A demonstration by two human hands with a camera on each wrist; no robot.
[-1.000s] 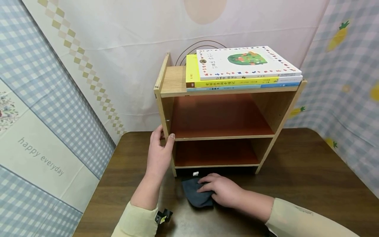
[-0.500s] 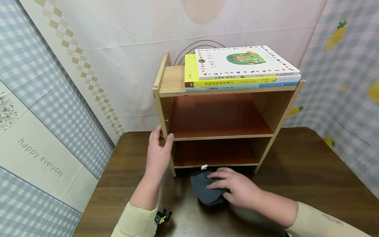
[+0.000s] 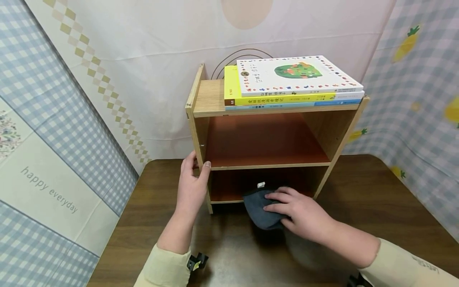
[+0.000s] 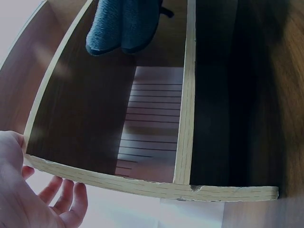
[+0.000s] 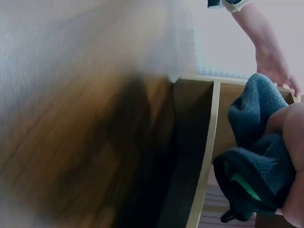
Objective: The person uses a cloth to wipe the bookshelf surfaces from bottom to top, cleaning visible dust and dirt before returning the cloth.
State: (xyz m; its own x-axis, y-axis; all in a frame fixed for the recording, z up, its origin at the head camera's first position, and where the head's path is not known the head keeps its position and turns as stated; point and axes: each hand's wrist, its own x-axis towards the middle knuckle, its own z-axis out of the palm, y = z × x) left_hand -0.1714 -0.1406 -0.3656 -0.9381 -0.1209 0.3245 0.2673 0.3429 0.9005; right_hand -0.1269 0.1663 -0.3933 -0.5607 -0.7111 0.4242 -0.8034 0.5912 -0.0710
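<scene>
A small wooden shelf unit stands on the brown table. My left hand grips its left side panel, thumb on the front edge and fingers round the outer face. My right hand holds a folded dark blue-grey cloth with a white tag, in front of the lower compartment. Seen from the left wrist, the fuzzy cloth hangs at the opening of that compartment. In the right wrist view a bit of green shows inside the fold of the cloth.
A stack of books lies on top of the shelf unit. The middle shelf board is reddish brown. Behind hangs a pale curtain, with checked fabric at both sides. Dark wooden table surrounds the unit.
My right hand has moved right and upward with the cloth, from the tabletop to the front of the lower compartment. The left hand keeps its grip on the side panel.
</scene>
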